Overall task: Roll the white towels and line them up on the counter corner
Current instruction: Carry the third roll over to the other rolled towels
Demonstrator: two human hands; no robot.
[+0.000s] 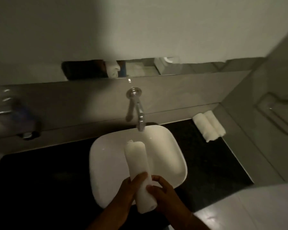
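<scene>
Right now, low in the centre of the frame, my left hand (pixel 123 190) and right hand (pixel 165 195) both wrap the near end of a rolled white towel (pixel 138 166), fingers closed around it. The roll points away from me, its far end out over the white basin (pixel 170 156) that sits on the dark tabletop (pixel 206 163). Beyond it the chrome tap (pixel 140 113) juts from the wall. Far right of the frame, two finished rolls (pixel 208 126) lie touching, side by side in the tabletop corner. My grip is only at one end, so I judge the free end could loosen and unroll, or dip into the basin, as I carry it right.
</scene>
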